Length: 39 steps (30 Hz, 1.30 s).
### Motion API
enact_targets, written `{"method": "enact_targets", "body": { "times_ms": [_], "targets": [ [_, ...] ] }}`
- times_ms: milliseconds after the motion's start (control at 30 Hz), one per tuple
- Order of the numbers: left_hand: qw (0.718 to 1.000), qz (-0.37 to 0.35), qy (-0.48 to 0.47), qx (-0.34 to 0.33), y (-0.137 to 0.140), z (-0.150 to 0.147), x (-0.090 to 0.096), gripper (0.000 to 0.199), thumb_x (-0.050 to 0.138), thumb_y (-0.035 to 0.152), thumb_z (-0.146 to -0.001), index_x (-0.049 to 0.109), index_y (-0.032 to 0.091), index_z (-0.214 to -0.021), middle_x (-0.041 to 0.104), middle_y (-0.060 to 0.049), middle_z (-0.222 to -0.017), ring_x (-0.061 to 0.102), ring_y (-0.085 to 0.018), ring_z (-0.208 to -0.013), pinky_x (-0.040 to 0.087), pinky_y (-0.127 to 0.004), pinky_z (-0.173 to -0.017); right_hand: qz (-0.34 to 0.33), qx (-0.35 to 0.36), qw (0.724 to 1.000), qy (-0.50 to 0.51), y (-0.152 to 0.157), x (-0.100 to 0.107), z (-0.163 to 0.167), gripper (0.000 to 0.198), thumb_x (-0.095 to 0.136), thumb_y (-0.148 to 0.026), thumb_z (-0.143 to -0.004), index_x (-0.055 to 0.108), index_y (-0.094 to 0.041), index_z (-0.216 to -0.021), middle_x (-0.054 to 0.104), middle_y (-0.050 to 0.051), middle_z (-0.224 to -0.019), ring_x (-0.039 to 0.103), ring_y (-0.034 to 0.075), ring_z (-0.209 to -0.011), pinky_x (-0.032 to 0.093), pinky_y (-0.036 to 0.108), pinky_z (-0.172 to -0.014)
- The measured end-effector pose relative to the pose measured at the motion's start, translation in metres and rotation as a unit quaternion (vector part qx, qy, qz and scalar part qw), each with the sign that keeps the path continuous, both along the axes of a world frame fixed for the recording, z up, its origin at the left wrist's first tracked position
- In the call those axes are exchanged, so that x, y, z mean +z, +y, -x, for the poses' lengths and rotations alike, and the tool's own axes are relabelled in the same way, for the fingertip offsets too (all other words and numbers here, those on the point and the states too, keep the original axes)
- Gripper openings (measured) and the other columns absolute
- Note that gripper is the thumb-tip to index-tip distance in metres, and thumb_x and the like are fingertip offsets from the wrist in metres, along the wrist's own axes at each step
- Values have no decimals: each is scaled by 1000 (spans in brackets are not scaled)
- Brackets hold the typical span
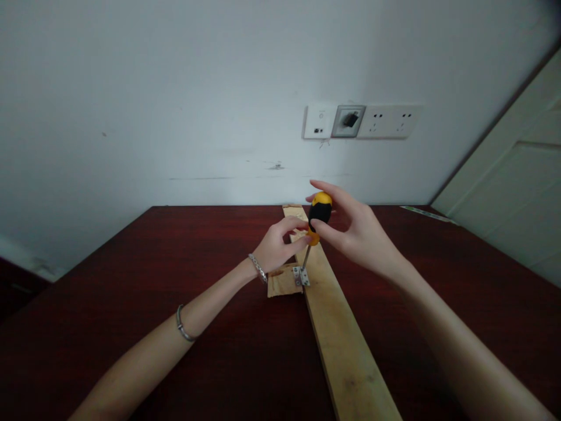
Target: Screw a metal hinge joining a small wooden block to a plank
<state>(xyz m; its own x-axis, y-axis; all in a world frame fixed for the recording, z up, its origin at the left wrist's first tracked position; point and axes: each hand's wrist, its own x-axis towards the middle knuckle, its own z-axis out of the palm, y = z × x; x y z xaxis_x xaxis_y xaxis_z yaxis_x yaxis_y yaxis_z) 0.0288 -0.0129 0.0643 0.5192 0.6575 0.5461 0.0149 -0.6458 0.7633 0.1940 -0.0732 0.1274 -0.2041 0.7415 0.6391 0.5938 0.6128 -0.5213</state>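
Note:
A screwdriver [320, 211] with a yellow and black handle stands nearly upright, leaning slightly. My right hand [357, 231] has its thumb and fingers around the upper handle. Lower down, the fingertips of my left hand [280, 240] pinch the handle's yellow neck. The metal shaft reaches down to a small silver hinge [301, 276]; whether the tip sits in a screw is too small to tell. That hinge lies across the joint between a long wooden plank [346, 333] and a short wood piece [283, 282] at its left side.
Plank and wood piece rest on a dark red table [210, 356] that meets a white wall [175, 88]. Sockets [385, 121] and a black plug [350, 119] are on the wall. A thin pale strip [427, 214] lies at the back right, near a white door [521, 169].

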Motion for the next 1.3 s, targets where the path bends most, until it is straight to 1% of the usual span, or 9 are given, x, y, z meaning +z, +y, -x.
{"method": "enact_targets", "body": {
  "times_ms": [133,233,400,600,800,900,1133,1200,1300],
  "targets": [
    [1000,-15,-9,12,-2,-1,3,15,65,24,-80,61,16,-93,64,-5,-96,58,-19,-94,46,-34,-87,-68,-78,992,-75,-1,0,2,56,65,-34,-80,51,-25,-133,55,10,-107,56,20,-83,51,38,-74],
    [999,-24,-3,26,-2,-1,4,16,68,24,-79,62,15,-91,64,-5,-95,58,-19,-94,45,-33,-87,-82,-108,988,-78,1,-2,2,51,63,-35,-82,53,-25,-131,53,8,-101,53,16,-72,51,35,-69],
    [999,-2,32,12,0,-2,0,21,62,28,-85,60,15,-102,63,-6,-97,58,-19,-94,46,-33,-84,-52,-66,996,-7,4,-4,-1,58,65,-28,-79,46,-23,-134,59,7,-105,57,17,-76,53,34,-70],
    [998,9,63,-20,2,-2,-3,19,54,31,-91,60,16,-102,61,-6,-99,57,-20,-97,45,-35,-88,-8,10,999,50,5,-5,1,55,58,-23,-83,42,-23,-135,60,9,-115,59,21,-102,53,38,-85],
    [1000,7,11,3,2,-4,-4,23,66,36,-83,60,16,-92,60,-6,-97,56,-21,-97,44,-36,-88,-19,-84,996,-2,6,-6,4,57,71,-34,-73,51,-16,-124,62,12,-108,59,19,-78,53,36,-69],
    [1000,6,10,12,2,-5,-4,24,68,35,-81,59,16,-92,60,-5,-94,55,-20,-94,44,-37,-88,-5,-70,997,14,8,-7,5,52,71,-32,-73,53,-17,-120,64,7,-96,58,16,-69,53,35,-67],
    [1000,5,21,-15,1,-3,-1,17,57,29,-89,60,16,-99,61,-6,-97,57,-19,-94,45,-36,-86,42,24,996,70,6,-6,2,53,59,-21,-79,44,-20,-130,63,8,-105,62,20,-89,55,34,-72],
    [1000,1,13,-14,2,-4,-2,16,57,28,-89,60,16,-99,61,-6,-98,57,-19,-95,46,-36,-86,37,18,998,50,5,-6,3,55,58,-21,-80,42,-19,-133,63,8,-108,61,20,-89,54,35,-75],
    [1000,-3,-3,-8,1,-4,-2,15,60,28,-86,61,15,-95,61,-7,-99,57,-19,-97,46,-37,-89,-11,-48,999,-3,4,-6,5,60,65,-28,-77,46,-19,-133,60,11,-111,60,20,-85,54,37,-73]
  ]
}}
